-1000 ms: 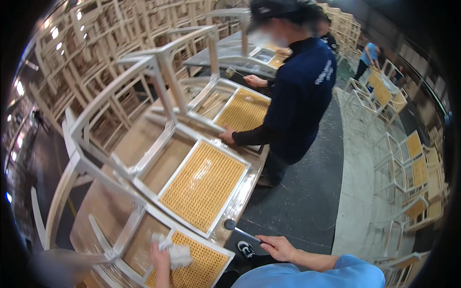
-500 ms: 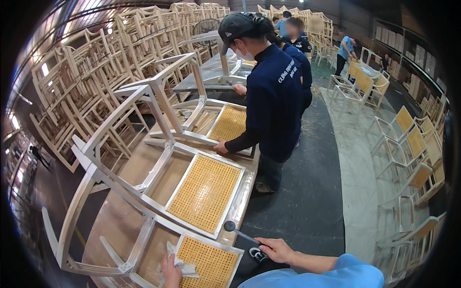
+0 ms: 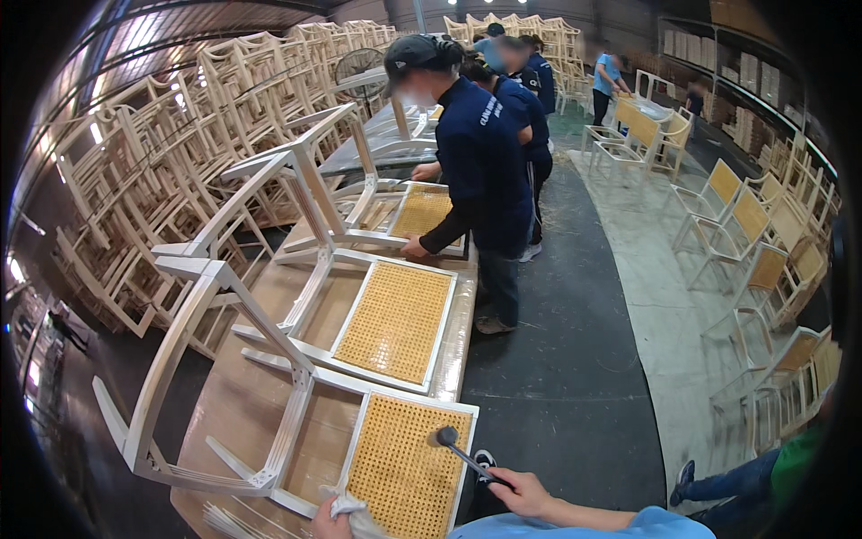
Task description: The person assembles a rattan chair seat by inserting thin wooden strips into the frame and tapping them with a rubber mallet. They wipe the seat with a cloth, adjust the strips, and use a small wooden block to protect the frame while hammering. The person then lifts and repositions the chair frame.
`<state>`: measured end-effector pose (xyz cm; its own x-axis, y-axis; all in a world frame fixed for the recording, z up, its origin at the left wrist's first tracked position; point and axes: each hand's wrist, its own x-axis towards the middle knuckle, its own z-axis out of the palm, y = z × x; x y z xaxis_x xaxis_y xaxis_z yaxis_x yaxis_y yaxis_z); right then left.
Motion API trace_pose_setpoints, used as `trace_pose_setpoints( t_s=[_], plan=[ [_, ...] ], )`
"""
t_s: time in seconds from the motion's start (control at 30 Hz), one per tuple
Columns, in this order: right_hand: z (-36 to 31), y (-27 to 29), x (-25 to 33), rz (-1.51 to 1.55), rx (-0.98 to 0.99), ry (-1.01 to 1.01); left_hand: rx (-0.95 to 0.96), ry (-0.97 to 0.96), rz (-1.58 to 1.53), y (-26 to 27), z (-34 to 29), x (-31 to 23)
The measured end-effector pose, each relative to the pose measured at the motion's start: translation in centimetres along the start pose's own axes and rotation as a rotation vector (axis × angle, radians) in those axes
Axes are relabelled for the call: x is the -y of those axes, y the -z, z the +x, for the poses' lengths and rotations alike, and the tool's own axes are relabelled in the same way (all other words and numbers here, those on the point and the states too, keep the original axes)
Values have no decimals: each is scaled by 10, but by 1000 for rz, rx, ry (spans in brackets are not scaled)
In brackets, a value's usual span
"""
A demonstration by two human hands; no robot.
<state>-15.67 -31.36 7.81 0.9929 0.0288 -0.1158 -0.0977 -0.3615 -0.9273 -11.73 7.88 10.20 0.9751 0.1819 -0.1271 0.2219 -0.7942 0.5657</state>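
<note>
In my right hand (image 3: 521,494) is a small mallet (image 3: 468,460), its dark round head over the woven cane panel nearest me; whether the head touches the cane cannot be told. My left hand (image 3: 332,523) grips a crumpled white cloth (image 3: 359,519) at the panel's near left edge. The yellow cane panel (image 3: 404,467) sits in a white-edged frame, part of a pale wooden chair frame (image 3: 301,422) lying on the table (image 3: 215,449). A second chair frame with a cane panel (image 3: 392,319) lies just beyond it.
A co-worker in dark blue (image 3: 489,171) stands at the table's right side, a hand by a third cane panel (image 3: 422,211). Stacked bare chair frames (image 3: 162,180) rise at left. Chairs (image 3: 750,216) line the right. A person's jeans-clad leg (image 3: 727,485) shows at lower right.
The mallet head has swung from beside the table to over the nearest cane panel. My left hand and cloth have shifted toward the panel's near corner. The view has shifted; a leg appears at lower right.
</note>
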Motion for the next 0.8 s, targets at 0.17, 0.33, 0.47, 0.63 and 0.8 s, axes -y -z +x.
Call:
trace_pose_setpoints(
  t_s=[0.17, 0.33, 0.47, 0.63, 0.8],
  plan=[
    [60, -102, 74, 135, 236, 202, -42, 8, -693, -17, 1, -4],
    [90, -172, 101, 167, 141, 462, 154, 183, -1495, -10, -34, -35],
    [92, -195, 134, 364, 231, 306, 392, -85, -1975, 33, -68, -24],
    [67, -224, 156, 362, 375, 368, -254, 104, -1907, 79, -92, 3],
    [44, -261, 150, 365, 379, 365, -378, -102, -1011, 37, -129, -15]
  ],
)
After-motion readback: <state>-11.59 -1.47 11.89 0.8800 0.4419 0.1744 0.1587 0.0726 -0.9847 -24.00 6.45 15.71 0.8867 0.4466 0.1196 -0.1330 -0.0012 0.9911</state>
